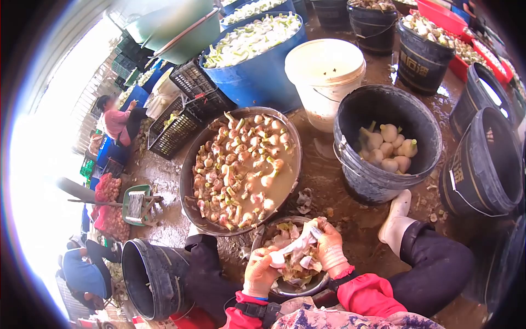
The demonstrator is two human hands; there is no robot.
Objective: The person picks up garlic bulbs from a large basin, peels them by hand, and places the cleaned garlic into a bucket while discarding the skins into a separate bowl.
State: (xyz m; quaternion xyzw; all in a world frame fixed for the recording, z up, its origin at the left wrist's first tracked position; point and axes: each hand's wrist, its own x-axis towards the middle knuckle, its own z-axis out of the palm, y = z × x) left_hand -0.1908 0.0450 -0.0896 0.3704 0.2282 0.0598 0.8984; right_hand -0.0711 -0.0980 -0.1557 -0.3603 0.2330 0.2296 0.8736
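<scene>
Over a metal bowl (256,241) of peeled skins (285,233), both my hands are closed. My left hand (261,271) grips a garlic bulb (278,259), its white side showing between the fingers. My right hand (331,248) pinches a long pale strip of garlic skin (301,244) that stretches across toward the bulb. Just beyond the bowl stands a wide basin (298,164) of unpeeled garlic (227,170) in muddy water. To the right, a black bucket (361,175) holds several peeled white bulbs (388,148).
A white bucket (318,93) and a blue tub (257,82) of pale stalks stand behind the basin. More black buckets (476,175) line the right. A tipped black bucket (159,279) lies by my left leg. Other people (116,123) sit at left near a green stool (137,204).
</scene>
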